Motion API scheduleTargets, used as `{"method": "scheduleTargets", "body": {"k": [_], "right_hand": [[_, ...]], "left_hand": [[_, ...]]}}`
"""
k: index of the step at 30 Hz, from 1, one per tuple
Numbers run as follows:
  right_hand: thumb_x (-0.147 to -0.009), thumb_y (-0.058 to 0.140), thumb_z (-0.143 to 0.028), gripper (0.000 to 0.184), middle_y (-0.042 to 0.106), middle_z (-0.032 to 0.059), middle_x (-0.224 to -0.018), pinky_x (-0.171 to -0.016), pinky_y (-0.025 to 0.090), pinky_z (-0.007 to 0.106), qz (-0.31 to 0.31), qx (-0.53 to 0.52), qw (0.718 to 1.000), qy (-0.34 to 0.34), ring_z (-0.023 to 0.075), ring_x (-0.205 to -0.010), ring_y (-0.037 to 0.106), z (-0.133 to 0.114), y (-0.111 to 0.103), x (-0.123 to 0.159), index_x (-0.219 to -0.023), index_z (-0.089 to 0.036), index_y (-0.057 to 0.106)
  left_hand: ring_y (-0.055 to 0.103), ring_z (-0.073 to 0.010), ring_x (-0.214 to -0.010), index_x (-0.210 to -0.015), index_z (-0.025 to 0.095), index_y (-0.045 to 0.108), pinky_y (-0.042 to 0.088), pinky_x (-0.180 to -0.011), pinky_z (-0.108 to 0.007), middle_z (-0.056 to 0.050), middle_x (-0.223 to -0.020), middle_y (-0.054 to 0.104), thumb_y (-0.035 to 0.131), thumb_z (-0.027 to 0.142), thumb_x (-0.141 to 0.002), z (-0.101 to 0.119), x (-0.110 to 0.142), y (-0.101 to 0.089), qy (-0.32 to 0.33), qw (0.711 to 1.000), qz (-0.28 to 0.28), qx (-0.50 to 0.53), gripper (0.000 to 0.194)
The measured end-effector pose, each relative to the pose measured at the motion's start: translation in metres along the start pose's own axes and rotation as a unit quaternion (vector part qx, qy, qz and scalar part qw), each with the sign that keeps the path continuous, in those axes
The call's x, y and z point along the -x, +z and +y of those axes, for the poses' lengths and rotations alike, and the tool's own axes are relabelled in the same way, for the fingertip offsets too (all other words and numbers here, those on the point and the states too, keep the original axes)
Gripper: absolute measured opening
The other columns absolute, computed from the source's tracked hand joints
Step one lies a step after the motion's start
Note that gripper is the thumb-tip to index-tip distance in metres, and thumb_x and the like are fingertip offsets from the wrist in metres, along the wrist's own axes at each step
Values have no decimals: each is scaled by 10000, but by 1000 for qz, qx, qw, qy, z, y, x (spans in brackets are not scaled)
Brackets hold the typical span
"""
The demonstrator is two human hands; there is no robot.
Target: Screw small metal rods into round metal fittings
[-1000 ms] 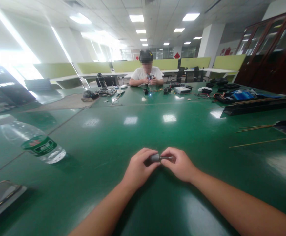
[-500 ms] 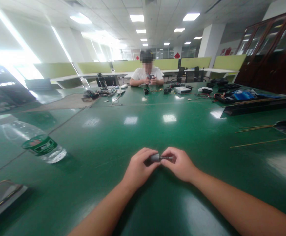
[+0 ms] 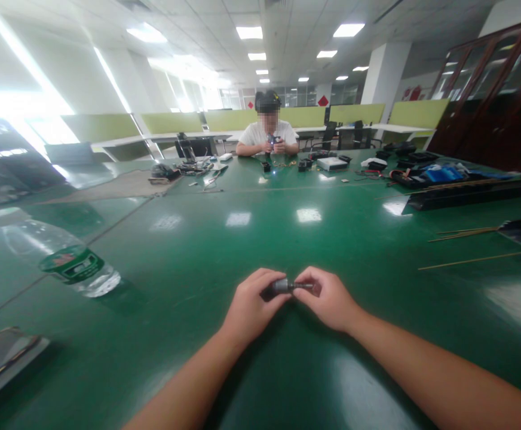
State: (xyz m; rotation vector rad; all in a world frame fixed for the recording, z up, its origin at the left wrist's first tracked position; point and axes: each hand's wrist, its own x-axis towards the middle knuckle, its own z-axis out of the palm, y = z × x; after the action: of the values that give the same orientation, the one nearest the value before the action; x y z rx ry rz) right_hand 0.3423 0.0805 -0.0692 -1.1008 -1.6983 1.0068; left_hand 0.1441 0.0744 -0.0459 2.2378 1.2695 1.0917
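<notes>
My left hand [image 3: 254, 298] is closed around a small dark grey cylinder [image 3: 281, 285], with its thumb below and fingers above. From the cylinder's right end a thin dark shaft [image 3: 303, 286] sticks out sideways. My right hand [image 3: 325, 295] pinches this shaft between thumb and fingertips, close beside the cylinder. Both hands are low over the green tabletop [image 3: 224, 257], with the piece held roughly level between them. The cylinder's left end is partly hidden by my left fingers, and its exact kind cannot be made out.
A clear water bottle with a green label [image 3: 72, 264] leans at left, above a dark flat device [image 3: 5, 361]. Thin brass-coloured rods [image 3: 471, 260] lie at right. Across the table, a person [image 3: 267, 134] handles a small device among scattered electronics.
The cylinder has shifted slightly in my left fingers and shows a little more of its body. A small bright light now shows at the other person's device.
</notes>
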Motion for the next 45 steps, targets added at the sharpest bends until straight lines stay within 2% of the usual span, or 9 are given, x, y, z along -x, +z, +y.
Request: {"method": "scheduleTargets", "body": {"k": [7, 45], "right_hand": [[-802, 663, -246, 101, 695, 16, -799, -665, 503, 263, 1, -14, 1000, 0, 160, -709, 639, 1, 1, -1, -874, -175, 649], [-808, 668, -260, 105, 672, 13, -770, -608, 455, 255, 22, 3, 1000, 3, 150, -654, 593, 0, 1, 1, -863, -172, 653]], "left_hand": [[648, -199, -917, -1019, 202, 698, 538, -830, -323, -67, -991, 697, 721, 215, -805, 1, 0, -1, 5, 1000, 2, 8, 216], [624, -177, -959, -1045, 233, 685, 498, -869, -308, -28, -1029, 682, 737, 184, -800, -1, 1, -1, 2, 1000, 14, 10, 255]]}}
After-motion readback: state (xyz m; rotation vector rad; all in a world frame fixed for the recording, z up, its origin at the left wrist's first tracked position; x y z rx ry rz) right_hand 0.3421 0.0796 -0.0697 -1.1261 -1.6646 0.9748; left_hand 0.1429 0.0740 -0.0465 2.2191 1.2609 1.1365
